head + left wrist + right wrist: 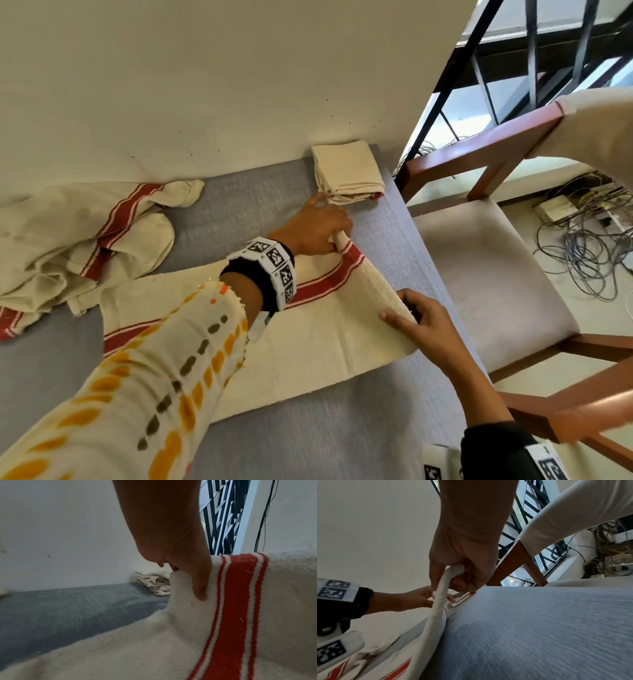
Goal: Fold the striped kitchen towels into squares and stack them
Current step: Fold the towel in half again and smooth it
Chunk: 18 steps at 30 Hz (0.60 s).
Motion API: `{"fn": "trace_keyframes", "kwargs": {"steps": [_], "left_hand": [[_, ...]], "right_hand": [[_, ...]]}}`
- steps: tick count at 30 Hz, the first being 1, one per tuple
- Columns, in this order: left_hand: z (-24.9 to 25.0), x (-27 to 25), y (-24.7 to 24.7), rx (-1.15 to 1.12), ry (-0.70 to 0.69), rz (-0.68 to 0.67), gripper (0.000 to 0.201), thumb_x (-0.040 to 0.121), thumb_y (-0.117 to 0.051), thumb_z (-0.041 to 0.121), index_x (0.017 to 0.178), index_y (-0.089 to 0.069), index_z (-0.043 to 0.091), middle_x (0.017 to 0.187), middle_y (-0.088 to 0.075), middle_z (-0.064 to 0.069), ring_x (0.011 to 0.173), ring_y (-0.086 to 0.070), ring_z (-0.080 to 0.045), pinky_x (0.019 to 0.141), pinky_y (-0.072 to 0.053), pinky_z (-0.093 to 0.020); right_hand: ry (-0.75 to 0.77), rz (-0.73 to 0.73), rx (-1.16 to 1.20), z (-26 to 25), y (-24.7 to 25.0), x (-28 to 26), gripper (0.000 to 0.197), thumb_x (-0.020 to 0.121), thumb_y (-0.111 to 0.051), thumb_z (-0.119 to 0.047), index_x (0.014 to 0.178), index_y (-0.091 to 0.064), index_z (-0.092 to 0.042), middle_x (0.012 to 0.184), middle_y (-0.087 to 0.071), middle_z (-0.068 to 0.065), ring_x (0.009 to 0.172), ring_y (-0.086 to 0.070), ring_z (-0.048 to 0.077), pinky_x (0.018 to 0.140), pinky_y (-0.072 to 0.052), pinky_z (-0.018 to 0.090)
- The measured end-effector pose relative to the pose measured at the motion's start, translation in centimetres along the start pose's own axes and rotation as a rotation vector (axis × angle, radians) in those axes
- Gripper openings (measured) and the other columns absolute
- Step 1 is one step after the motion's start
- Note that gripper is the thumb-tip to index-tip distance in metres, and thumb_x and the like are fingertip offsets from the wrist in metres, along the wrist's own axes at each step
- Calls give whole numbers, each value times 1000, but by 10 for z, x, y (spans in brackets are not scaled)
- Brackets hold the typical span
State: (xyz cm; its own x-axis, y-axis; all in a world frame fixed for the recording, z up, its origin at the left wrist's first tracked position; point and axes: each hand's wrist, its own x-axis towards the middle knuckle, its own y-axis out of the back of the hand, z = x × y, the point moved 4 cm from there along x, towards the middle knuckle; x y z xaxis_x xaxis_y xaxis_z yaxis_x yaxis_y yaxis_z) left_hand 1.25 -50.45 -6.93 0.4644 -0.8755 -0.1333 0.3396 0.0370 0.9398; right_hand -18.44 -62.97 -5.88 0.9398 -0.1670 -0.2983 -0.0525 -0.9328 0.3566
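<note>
Grey table (394, 219) against a cream wall (205, 85), wooden chair (479, 164) beside.

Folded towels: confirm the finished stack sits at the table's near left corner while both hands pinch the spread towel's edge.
Not quite: the finished stack sits at the far right corner against the wall, as the head view shows. Left hand and right hand do pinch the spread towel.

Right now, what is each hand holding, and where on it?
Both pinch the towel along its lifted right edge: left hand at the far corner by the stripe, right hand at the near corner.
</note>
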Motion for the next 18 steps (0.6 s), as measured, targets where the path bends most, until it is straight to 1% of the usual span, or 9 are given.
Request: {"fn": "trace_keyframes", "kwargs": {"steps": [2,3,5,7,9,11,13,15,18], "left_hand": [[-7,-16,12,16,38,18,27,78,-55,39,96,-60,19,106,-61,1,121,-42,-18,103,-9,-36],[-10,-27,19,26,66,7,33,76,-48,43,98,-59,20,105,-60,1,119,-40,-19,100,-11,-35],[-16,-50,29,45,126,-26,44,72,-36,43,106,-56,22,107,-56,-1,119,-37,-21,100,-13,-36],[-25,-73,36,35,200,-52,46,75,-34,41,114,-54,24,113,-52,-2,121,-33,-22,102,-14,-38],[-33,-100,45,12,273,-29,34,86,-43,35,116,-53,22,117,-49,-4,122,-31,-22,103,-15,-39],[-41,-125,51,-3,337,18,27,86,-53,25,113,-55,19,117,-50,-5,120,-34,-23,101,-19,-39],[-51,-152,56,-37,387,62,23,84,-59,22,106,-57,18,110,-55,-4,112,-42,-23,95,-23,-38],[-62,-179,58,-136,419,75,20,80,-66,23,97,-58,17,101,-58,-3,101,-50,-22,89,-29,-36],[-78,-215,59,-238,445,62,18,74,-73,20,82,-58,18,86,-61,2,84,-56,-19,76,-37,-31]], "right_hand": [[-3,-23,24,-6,-5,-2,12,79,-69,-30,84,-64,-21,75,-64,-15,69,-58,-1,59,-46,11],[-3,-44,34,-11,-11,-4,12,80,-69,-30,86,-63,-22,79,-65,-15,73,-60,-1,60,-48,11],[4,-93,51,-24,-23,-7,16,80,-67,-34,91,-62,-23,91,-64,-11,81,-61,-2,62,-50,10],[26,-149,69,-40,-38,-10,19,78,-64,-38,92,-60,-26,94,-63,-10,84,-61,-4,63,-49,9],[55,-199,76,-56,-58,-14,20,76,-62,-39,91,-58,-27,93,-63,-10,84,-60,-4,63,-49,9],[69,-232,79,-68,-78,-19,25,71,-61,-40,91,-57,-26,91,-61,-10,83,-60,-3,62,-49,10],[66,-267,84,-78,-100,-25,25,72,-65,-40,91,-56,-26,92,-60,-11,84,-62,-1,62,-51,12],[58,-280,86,-85,-122,-30,20,77,-71,-31,91,-56,-27,96,-60,-13,87,-62,5,67,-53,16],[58,-261,52,-91,-153,-37,18,79,-69,-23,92,-58,-23,100,-63,-9,93,-61,9,75,-55,24]]}}
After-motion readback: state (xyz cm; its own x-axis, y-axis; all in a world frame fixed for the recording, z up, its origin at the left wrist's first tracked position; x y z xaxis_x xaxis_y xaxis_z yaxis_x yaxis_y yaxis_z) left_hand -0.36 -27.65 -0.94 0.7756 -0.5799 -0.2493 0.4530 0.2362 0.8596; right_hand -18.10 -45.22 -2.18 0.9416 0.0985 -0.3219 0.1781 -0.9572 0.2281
